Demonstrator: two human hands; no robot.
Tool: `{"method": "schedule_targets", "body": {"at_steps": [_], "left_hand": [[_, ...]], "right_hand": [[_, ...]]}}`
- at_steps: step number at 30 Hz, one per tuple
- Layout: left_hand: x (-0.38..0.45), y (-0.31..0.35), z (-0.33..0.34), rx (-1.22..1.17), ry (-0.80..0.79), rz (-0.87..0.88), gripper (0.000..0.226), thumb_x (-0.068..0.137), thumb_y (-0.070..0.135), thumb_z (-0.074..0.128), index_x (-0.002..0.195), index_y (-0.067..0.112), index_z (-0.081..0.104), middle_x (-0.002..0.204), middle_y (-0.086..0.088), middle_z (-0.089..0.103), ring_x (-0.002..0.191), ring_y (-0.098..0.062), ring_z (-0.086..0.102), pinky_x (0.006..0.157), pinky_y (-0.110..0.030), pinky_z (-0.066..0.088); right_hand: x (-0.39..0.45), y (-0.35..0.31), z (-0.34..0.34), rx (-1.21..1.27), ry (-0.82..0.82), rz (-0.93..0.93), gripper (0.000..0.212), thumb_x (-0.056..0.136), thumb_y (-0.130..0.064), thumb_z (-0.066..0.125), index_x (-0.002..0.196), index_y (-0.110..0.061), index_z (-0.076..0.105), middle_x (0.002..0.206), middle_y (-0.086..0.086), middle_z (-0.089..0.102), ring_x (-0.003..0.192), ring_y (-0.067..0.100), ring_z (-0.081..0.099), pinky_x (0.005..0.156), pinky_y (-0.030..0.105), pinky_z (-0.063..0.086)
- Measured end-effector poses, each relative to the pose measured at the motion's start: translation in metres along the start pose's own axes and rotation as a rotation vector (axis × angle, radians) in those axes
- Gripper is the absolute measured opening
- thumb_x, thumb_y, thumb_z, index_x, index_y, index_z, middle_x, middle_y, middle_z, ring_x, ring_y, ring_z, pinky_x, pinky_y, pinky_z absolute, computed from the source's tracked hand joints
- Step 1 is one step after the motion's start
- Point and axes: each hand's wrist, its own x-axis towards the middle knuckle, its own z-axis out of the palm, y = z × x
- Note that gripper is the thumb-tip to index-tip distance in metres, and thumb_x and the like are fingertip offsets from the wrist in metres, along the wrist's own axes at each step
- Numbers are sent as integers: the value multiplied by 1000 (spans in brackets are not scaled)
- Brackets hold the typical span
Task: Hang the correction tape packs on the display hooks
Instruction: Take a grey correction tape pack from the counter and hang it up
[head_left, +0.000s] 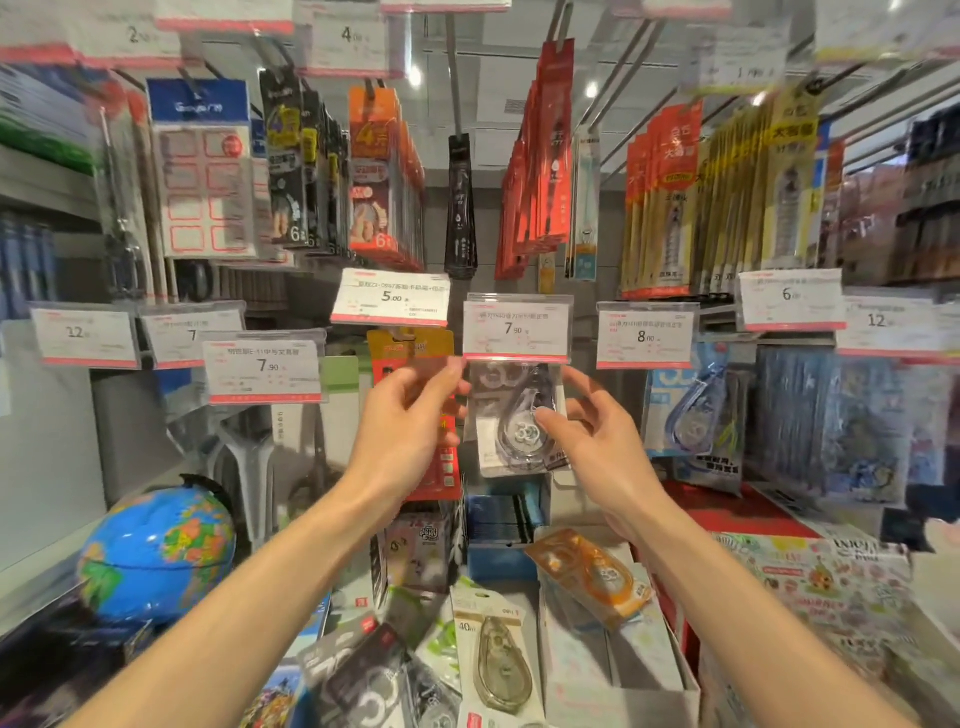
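Loose packs (496, 660) lie nearest; higher up, both hands — left hand (410, 421), right hand (587, 436) — pinch 1 light, stiff-carded correction tape pack (511, 421) by its top corners, its blister slippery.

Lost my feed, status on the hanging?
Both hands, left hand and right hand, pinching clear correction tape pack. Pack under 7.90 price tag; tag hides hook.

I'm seeing a blue globe (156, 551) sitting low at the left. Red packs (540, 156) are hanging above, and label sheets (202, 171) are hanging upper left.
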Motion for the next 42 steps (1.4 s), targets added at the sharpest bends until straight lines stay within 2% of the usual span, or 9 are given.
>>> {"method": "schedule_targets", "body": {"at_steps": [7,12,16,20,22,24,28,34,42], "left_hand": [[3,-59,-1,439,-46,100,34,101,36,54,131,47,44,85,8,67,62,0,57,61,-14,49],[17,-71,9,491,-96,174,51,101,22,51,147,40,38,66,3,65,45,-3,50,50,-24,45],[26,-74,11,606,-78,195,57,100,16,49,151,38,34,96,-17,74,56,-14,62,54,-20,39],[23,-77,9,635,-145,205,56,102,22,47,156,29,30,63,4,66,39,0,51,52,-27,43],[18,-76,7,645,-157,189,56,103,28,47,156,21,30,110,-11,75,68,4,66,80,-34,57],[10,-75,3,680,-162,168,58,103,33,49,156,18,30,147,-4,54,116,-11,63,108,-35,44],[-18,-88,-10,675,-249,185,50,99,31,56,147,30,42,131,15,55,101,-7,59,95,-28,44],[-52,-118,-47,947,-439,30,40,94,37,60,133,30,53,117,8,62,89,-10,59,90,-35,49],[-84,-139,-99,1429,-595,-204,31,91,46,56,114,24,57,115,-2,60,107,-26,59,83,-37,48]], "right_hand": [[-4,2,11,-86,44,-65,55,101,-19,59,149,-33,37,113,-18,61,79,-14,64,68,3,47],[3,11,24,-137,42,-58,61,102,-19,51,156,-35,29,152,-15,45,137,8,46,113,29,39],[11,16,28,-177,46,-34,64,101,-13,48,158,-30,25,159,-10,37,145,8,36,118,30,31],[13,19,27,-203,48,-45,62,101,-15,48,158,-28,26,159,-7,39,144,11,38,118,31,33],[11,20,25,-208,35,-36,62,99,-24,49,157,-32,28,157,-6,42,142,14,43,116,38,38],[8,24,21,-212,21,3,65,93,-40,52,154,-37,29,149,-6,51,135,17,51,109,47,47],[-11,35,5,-312,-29,108,64,94,-47,58,151,-28,35,112,-5,64,110,19,66,101,48,52],[-48,57,2,-545,-226,147,36,97,-35,62,131,-23,58,109,-1,69,90,12,67,82,24,51],[-96,90,72,-808,-763,123,33,92,-47,61,106,-17,70,99,2,69,93,22,62,86,38,51]]}}
